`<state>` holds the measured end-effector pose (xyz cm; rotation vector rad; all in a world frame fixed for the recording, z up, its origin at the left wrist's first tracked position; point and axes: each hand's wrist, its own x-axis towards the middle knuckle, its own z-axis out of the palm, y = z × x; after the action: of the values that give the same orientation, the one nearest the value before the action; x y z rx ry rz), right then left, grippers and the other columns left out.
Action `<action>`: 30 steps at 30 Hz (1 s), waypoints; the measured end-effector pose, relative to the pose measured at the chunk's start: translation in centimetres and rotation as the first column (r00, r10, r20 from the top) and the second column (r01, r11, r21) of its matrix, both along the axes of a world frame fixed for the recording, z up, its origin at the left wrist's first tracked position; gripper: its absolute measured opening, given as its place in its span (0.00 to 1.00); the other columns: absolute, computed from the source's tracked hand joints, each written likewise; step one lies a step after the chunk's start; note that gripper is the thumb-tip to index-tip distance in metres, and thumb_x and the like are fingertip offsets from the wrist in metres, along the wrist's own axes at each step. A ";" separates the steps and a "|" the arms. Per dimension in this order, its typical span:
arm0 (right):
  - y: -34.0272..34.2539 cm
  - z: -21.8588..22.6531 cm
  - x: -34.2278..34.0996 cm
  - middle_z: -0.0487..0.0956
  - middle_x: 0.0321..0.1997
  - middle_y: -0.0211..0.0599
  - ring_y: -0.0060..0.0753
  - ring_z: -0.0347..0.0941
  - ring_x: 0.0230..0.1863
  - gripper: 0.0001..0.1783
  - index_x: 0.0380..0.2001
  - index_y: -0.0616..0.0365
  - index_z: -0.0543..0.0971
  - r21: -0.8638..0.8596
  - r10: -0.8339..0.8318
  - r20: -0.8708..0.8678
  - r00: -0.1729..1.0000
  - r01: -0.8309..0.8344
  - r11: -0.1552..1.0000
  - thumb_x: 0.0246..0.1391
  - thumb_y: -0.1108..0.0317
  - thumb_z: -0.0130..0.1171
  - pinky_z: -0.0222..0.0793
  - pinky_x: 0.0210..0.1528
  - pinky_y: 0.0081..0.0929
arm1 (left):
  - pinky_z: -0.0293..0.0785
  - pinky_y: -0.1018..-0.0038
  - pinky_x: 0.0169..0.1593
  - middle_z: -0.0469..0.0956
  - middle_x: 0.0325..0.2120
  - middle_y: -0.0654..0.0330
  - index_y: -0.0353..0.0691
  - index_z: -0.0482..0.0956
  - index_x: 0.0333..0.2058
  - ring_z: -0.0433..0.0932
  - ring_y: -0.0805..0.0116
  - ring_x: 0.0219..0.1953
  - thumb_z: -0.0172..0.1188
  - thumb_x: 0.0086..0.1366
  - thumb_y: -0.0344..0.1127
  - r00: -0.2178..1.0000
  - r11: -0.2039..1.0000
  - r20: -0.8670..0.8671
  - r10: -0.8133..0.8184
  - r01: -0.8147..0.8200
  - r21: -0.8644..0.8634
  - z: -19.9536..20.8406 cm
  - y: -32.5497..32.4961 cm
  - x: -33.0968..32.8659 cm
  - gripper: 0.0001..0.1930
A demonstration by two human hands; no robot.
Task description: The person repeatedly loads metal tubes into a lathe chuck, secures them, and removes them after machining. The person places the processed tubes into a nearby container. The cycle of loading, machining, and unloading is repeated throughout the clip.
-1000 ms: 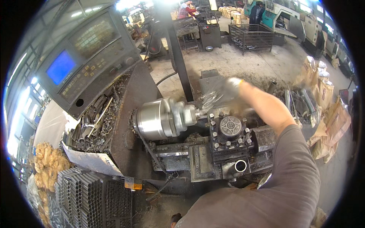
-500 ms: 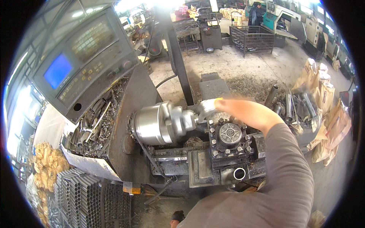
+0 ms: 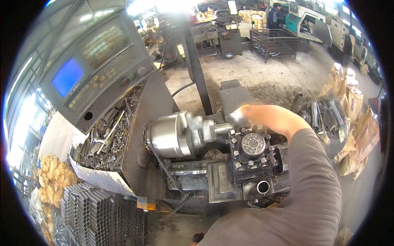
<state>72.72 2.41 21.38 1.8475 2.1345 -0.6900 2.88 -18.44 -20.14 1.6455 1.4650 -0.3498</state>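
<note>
My right arm reaches from the lower right over a lathe's tool post [image 3: 252, 145]. At its end my right hand [image 3: 238, 116], in a pale glove with a yellow cuff, is blurred. It closes around the outer end of a short metal tube [image 3: 223, 128]. The tube's other end lies at the jaws of the lathe chuck [image 3: 170, 133], whose stepped jaws look smeared. My left hand is not visible; a small dark shape at the lower edge is too cut off to name.
A control panel [image 3: 92, 61] with a blue screen stands at the left above a chip-filled tray [image 3: 102, 141] holding tools. Stacked tubes [image 3: 88, 211] lie lower left. An upright post [image 3: 195, 69] rises behind the chuck. Sacks [image 3: 361, 139] stand at the right. A person [image 3: 274, 16] stands far back.
My right hand has moved right, away from the chuck. A length of metal tube now shows between the jaws and the glove. The whole view has shifted slightly.
</note>
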 end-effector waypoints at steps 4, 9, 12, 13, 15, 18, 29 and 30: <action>-11.0 4.5 3.2 0.85 0.32 0.53 0.54 0.84 0.36 0.16 0.35 0.66 0.84 0.310 -0.448 -0.247 0.859 0.509 0.803 0.53 0.62 0.70 0.78 0.39 0.46 | 0.82 0.59 0.51 0.86 0.46 0.48 0.42 0.85 0.50 0.86 0.54 0.46 0.62 0.69 0.44 0.992 0.992 -0.011 -0.123 0.123 0.001 -0.5 3.3 1.4 0.16; -29.0 3.3 1.7 0.87 0.38 0.47 0.45 0.87 0.37 0.34 0.60 0.61 0.78 0.648 -0.678 -0.433 0.594 0.728 0.223 0.51 0.57 0.70 0.82 0.41 0.41 | 0.82 0.58 0.51 0.86 0.46 0.48 0.42 0.86 0.49 0.86 0.53 0.46 0.62 0.69 0.44 0.934 0.934 -0.039 -0.356 0.357 0.008 -0.9 9.2 4.5 0.16; -43.1 -4.0 -3.1 0.88 0.39 0.46 0.46 0.85 0.36 0.35 0.61 0.64 0.77 0.574 -0.616 -0.676 0.405 0.814 -0.095 0.51 0.59 0.70 0.81 0.40 0.42 | 0.82 0.58 0.52 0.86 0.46 0.47 0.43 0.86 0.49 0.86 0.53 0.47 0.62 0.68 0.44 0.852 0.853 -0.062 -0.519 0.521 0.015 -1.4 12.3 6.5 0.16; -48.0 -7.1 -5.3 0.87 0.38 0.47 0.44 0.84 0.34 0.34 0.59 0.66 0.78 0.248 -0.733 -0.680 -0.020 0.935 -0.255 0.49 0.61 0.72 0.81 0.40 0.41 | 0.82 0.58 0.52 0.86 0.46 0.47 0.43 0.86 0.49 0.86 0.53 0.47 0.62 0.68 0.44 0.820 0.821 -0.071 -0.568 0.571 0.022 -1.6 13.1 7.0 0.16; -55.4 -13.8 -8.9 0.87 0.33 0.46 0.41 0.84 0.35 0.24 0.48 0.58 0.86 -0.020 -0.825 -0.436 -0.360 0.920 -0.391 0.51 0.57 0.73 0.80 0.42 0.41 | 0.82 0.58 0.52 0.86 0.46 0.47 0.43 0.86 0.48 0.86 0.53 0.47 0.62 0.68 0.44 0.745 0.744 -0.090 -0.661 0.667 0.051 -2.1 14.7 8.0 0.16; -61.9 -20.0 -12.6 0.89 0.36 0.49 0.46 0.86 0.35 0.21 0.39 0.57 0.88 0.137 -0.876 -0.121 -0.467 0.866 -0.481 0.47 0.53 0.75 0.82 0.43 0.40 | 0.82 0.57 0.52 0.86 0.47 0.46 0.43 0.87 0.48 0.86 0.52 0.47 0.63 0.68 0.44 0.583 0.566 -0.118 -0.804 0.810 0.150 -3.4 16.7 9.9 0.16; -35.6 3.4 -20.1 0.87 0.46 0.48 0.46 0.87 0.40 0.32 0.61 0.59 0.78 0.389 -0.476 -0.526 0.704 0.697 0.602 0.55 0.57 0.72 0.83 0.44 0.38 | 0.79 0.56 0.59 0.86 0.49 0.45 0.47 0.86 0.51 0.83 0.46 0.54 0.66 0.64 0.45 0.373 0.278 -0.084 -0.924 0.805 0.525 -8.5 15.1 10.9 0.19; -33.6 3.9 -21.5 0.86 0.42 0.47 0.49 0.86 0.37 0.31 0.59 0.58 0.79 0.462 -0.419 -0.429 0.800 0.593 0.659 0.54 0.56 0.73 0.83 0.41 0.41 | 0.78 0.55 0.61 0.85 0.49 0.45 0.48 0.85 0.52 0.83 0.45 0.55 0.66 0.63 0.45 0.415 0.324 -0.051 -0.908 0.775 0.542 -8.6 14.1 9.4 0.20</action>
<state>51.24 -31.18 25.31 2.9334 2.1451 -0.4378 12.30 -4.38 -28.74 2.7254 0.2901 -0.3028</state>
